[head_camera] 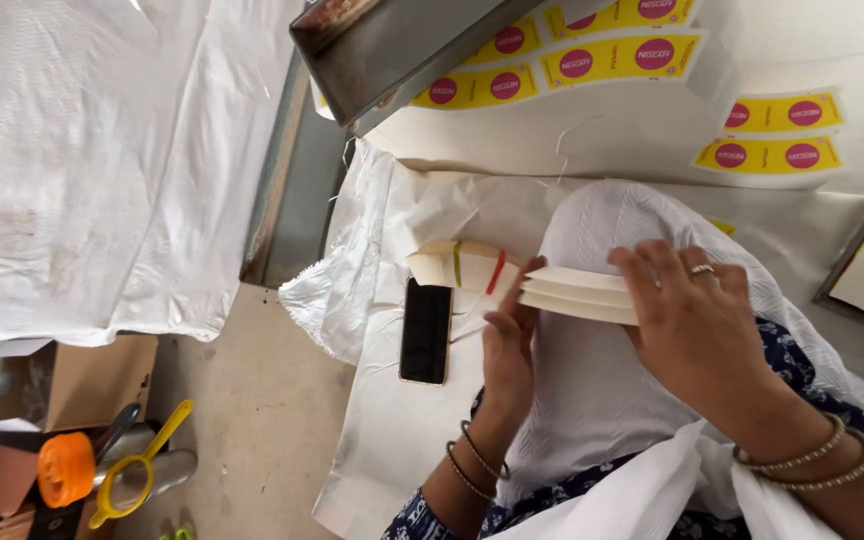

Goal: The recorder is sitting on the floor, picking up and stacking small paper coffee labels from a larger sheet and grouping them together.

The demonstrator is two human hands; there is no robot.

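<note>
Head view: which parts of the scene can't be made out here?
- Stack of cream sheets: its right end is hidden under the right hand.
- Left hand: the fingers lie behind the stack, unseen.
- Banded bundle: too small to count its sheets.
- Yellow strainer and orange roll: partly overlapped by clutter at the lower left edge.
- Phone: screen dark, nothing shown.
</note>
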